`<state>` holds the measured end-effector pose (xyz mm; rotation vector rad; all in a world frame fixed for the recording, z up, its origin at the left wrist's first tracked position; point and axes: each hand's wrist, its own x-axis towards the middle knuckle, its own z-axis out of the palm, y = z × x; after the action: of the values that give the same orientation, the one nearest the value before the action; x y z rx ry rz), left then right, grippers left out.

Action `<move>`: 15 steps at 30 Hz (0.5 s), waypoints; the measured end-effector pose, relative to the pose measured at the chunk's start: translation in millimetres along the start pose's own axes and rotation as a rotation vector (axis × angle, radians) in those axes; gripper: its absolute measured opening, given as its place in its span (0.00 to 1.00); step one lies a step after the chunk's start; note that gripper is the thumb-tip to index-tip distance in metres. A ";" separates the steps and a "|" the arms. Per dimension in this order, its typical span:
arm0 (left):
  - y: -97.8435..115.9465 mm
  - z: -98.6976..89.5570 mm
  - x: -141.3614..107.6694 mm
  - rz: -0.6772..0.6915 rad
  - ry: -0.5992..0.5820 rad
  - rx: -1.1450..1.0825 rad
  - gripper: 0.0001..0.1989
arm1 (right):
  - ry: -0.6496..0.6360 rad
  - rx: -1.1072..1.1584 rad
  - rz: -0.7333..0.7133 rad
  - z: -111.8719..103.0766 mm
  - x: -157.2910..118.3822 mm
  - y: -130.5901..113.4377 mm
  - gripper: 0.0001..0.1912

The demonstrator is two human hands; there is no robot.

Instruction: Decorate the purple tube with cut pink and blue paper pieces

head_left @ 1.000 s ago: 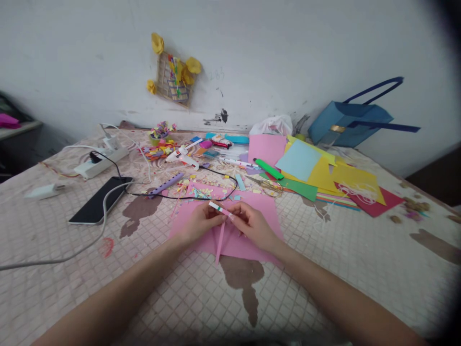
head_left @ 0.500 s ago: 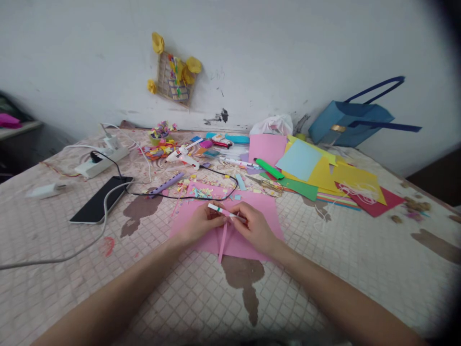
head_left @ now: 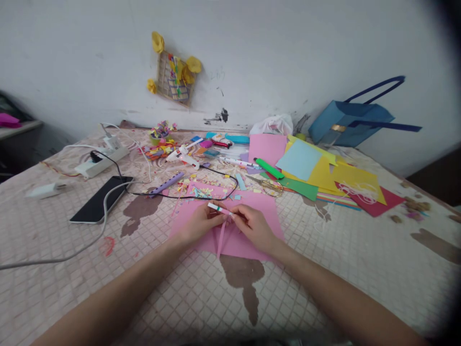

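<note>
Both hands meet above a pink sheet of paper [head_left: 252, 247] lying on the table. My left hand [head_left: 200, 225] is closed around the white-capped end of a slim pen [head_left: 215, 207]. My right hand [head_left: 254, 227] pinches the pen's other end, which the fingers mostly hide. A narrow pink paper strip [head_left: 221, 240] hangs from the pen between the two hands, its upper end at the fingertips. Whether it is wound around the pen I cannot tell clearly.
A glue gun [head_left: 183, 156], gold-handled scissors [head_left: 272, 187] and a green cutter [head_left: 268, 168] lie behind the sheet among paper scraps. Left are a phone [head_left: 103, 199] and a power strip [head_left: 103, 162]. Coloured papers [head_left: 324, 175] and a blue bag [head_left: 349, 122] are at the right.
The hanging end of the pink strip has shifted slightly left and up. My right fingers have moved a little on the pen; my left hand is nearly still.
</note>
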<state>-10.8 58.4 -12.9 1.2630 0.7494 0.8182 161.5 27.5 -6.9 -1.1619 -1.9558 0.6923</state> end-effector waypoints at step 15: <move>-4.0 -3.1 1.9 0.052 0.026 0.101 0.12 | 0.041 0.025 0.014 2.5 -0.9 0.2 0.10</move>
<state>-12.0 61.2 -17.4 1.3690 0.7894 0.8485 159.8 26.6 -8.8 -1.1671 -1.9014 0.6935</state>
